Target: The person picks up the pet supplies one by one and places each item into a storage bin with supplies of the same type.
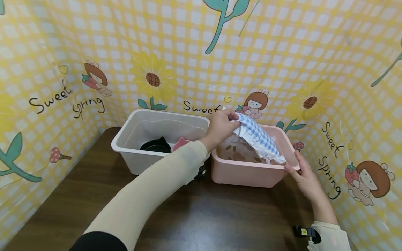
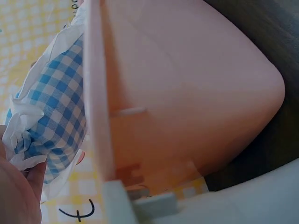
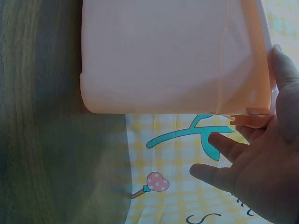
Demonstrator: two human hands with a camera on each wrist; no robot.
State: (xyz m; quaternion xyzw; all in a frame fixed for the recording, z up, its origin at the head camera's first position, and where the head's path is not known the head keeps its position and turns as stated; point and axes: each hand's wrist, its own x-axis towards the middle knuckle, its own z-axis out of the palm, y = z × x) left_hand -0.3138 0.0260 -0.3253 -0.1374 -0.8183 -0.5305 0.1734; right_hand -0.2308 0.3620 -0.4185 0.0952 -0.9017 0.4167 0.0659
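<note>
Over the pink bin [image 1: 248,171], my left hand [image 1: 221,125] pinches one end of a blue-and-white checked cloth item [image 1: 259,134] with white frilled edges. The cloth slopes down to the right, its lower end by the bin's front right corner. In the left wrist view, white ribbon-like trim [image 2: 29,116] bunches near the fingers. My right hand [image 1: 306,176] grips the bin's right rim, thumb on the rim; in the right wrist view some fingers [image 3: 212,173] spread outside below it. A brown flower-patterned thing [image 1: 233,151] shows inside the bin, partly covered by the cloth.
Left of the pink bin stands a white bin [image 1: 135,157] holding a black item [image 1: 157,144] and a pink item [image 1: 180,143]. My left forearm crosses in front of it. Yellow checked sheeting [image 1: 188,62] walls the back and sides of the dark wooden table [image 1: 220,219].
</note>
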